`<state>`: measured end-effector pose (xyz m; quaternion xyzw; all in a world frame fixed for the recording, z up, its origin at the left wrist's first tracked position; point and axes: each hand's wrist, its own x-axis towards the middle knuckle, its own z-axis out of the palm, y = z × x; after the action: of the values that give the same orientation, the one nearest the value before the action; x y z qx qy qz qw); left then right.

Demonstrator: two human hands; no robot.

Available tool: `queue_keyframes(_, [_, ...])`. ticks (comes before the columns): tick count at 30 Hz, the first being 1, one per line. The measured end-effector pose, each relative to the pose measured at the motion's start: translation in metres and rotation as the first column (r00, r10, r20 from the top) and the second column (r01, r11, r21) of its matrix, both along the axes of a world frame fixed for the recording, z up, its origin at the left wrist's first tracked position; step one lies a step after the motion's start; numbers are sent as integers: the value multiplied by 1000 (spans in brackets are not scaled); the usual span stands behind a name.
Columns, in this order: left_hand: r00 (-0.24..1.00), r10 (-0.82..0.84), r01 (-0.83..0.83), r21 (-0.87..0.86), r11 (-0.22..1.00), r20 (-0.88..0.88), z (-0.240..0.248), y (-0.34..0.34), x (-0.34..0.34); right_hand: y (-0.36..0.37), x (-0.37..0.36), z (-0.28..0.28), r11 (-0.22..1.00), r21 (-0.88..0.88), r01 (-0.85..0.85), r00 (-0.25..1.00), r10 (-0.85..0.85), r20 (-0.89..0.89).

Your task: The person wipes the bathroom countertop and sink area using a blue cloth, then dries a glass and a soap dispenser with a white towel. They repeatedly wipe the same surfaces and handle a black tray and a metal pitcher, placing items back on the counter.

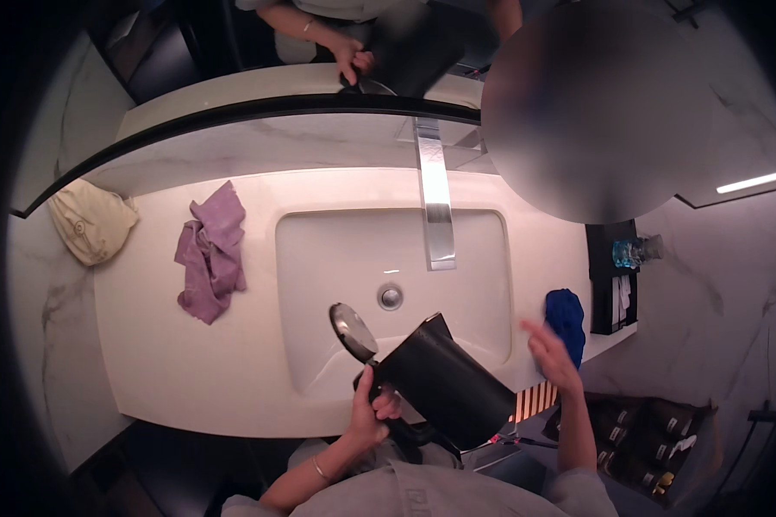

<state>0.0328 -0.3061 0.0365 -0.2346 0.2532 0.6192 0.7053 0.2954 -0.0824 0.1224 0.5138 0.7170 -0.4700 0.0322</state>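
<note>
A black electric kettle (448, 383) is tilted over the sink's front edge, its round metal lid (353, 332) swung open. My left hand (372, 409) is closed around the kettle's handle, with the thumb up near the lid hinge. Holding nothing, my right hand (553, 355) reaches over the counter's right side with its fingers stretched out. Just beyond it lies a crumpled blue cloth (566, 319); whether the fingers touch it I cannot tell. The kettle's inside is hidden from view.
The white sink (345, 246) has a metal drain (390, 297) and a chrome faucet (435, 194) above it. On the left lie a purple cloth (211, 254) and a cream bag (93, 222). A black tray (602, 302) with a glass (636, 252) stands right. A mirror (319, 52) backs the counter.
</note>
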Motion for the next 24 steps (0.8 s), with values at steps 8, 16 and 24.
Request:
queue_keyframes(8, [932,70,-62,-34,998,357,-15,27,22,-40,-41,16,895,-443,-49,892,-160,-423])
queue_keyframes(16, [756,124,-52,-130,990,642,-37,38,31,-39,-74,17,982,-185,30,834,-127,-537])
queue_keyframes(24, [856,-10,-16,45,999,518,-18,38,31,-60,-93,60,975,115,191,876,-116,-468])
